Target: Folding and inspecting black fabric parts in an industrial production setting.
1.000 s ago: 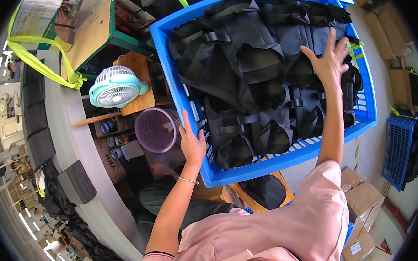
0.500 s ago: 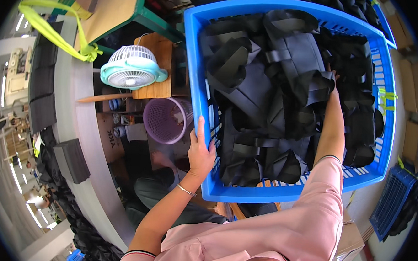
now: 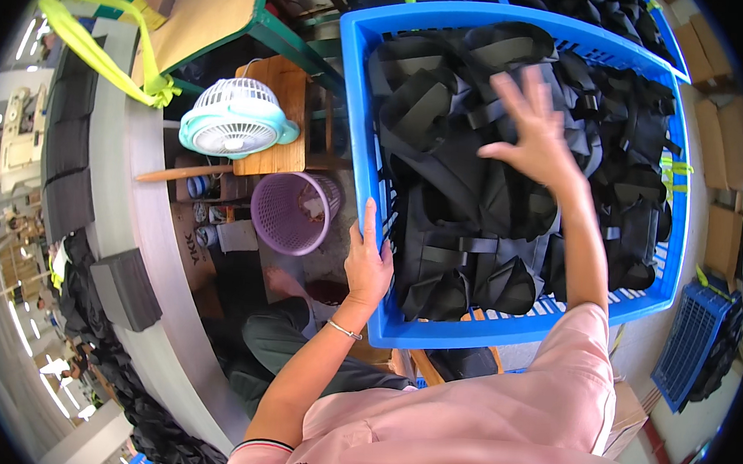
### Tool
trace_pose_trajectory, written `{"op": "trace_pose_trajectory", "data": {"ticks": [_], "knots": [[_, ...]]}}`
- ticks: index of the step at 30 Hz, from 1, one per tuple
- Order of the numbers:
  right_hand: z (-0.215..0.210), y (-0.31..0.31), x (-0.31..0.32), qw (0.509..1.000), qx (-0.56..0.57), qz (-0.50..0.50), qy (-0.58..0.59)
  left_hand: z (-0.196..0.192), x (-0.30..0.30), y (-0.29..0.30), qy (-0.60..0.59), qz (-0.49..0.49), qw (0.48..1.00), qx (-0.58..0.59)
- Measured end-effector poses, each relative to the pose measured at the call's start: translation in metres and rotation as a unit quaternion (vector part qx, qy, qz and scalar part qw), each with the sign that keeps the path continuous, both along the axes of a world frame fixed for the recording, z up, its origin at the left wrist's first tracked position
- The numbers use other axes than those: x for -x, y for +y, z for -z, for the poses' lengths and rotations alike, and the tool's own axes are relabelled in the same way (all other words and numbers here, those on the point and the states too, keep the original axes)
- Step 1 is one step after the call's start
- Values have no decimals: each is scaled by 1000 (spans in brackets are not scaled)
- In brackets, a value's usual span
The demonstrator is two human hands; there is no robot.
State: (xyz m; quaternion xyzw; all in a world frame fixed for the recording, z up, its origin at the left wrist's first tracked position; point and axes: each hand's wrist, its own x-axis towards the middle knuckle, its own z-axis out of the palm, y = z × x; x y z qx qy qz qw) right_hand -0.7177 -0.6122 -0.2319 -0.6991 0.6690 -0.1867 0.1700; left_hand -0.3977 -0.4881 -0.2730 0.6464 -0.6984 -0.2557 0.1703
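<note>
Two hands: both at the blue crate (image 3: 358, 104), which is heaped with black strapped bags (image 3: 476, 187).
Left hand (image 3: 368, 262): fingers clamped on the crate's left wall near its near corner, thumb inside.
Right hand (image 3: 537, 132): lifted clear of the bags, fingers spread apart, holding nothing.
Change: a moment ago that palm lay pressed on the pile; now it hovers, so the load appears settled or released.
Crate: sits right of a purple basket (image 3: 292, 214) and a small white fan (image 3: 235, 122), filling the far right.
Nearby: wooden stool (image 3: 283, 146) under the fan.

Brown cardboard boxes (image 3: 717, 143) at right; a printed one (image 3: 193, 251) beside the purple basket (image 3: 292, 212).
</note>
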Motion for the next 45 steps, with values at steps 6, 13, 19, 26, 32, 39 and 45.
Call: {"op": "trace_pose_trajectory", "data": {"ticks": [6,13,19,26,32,39,45], "knots": [[177,-62,-47,978,-161,71,115,-2,2,-1,2,-9,1000,-20],[258,-80,-40,927,-276,98,232,-1,11,1,19,9,1000,-16],[189,-48,-46,988,-99,51,107,-4,4,-3,37,5,999,9],[8,95,-114,989,52,102,89,-10,-13,-1,36,-27,999,-5],[123,193,-143,925,-351,57,133,4,-15,13,94,-40,994,26],[161,188,-169,888,-396,83,220,-8,-37,65,219,-71,950,212],[155,195,-134,916,-367,58,150,-307,-142,156,372,-31,802,466]]}}
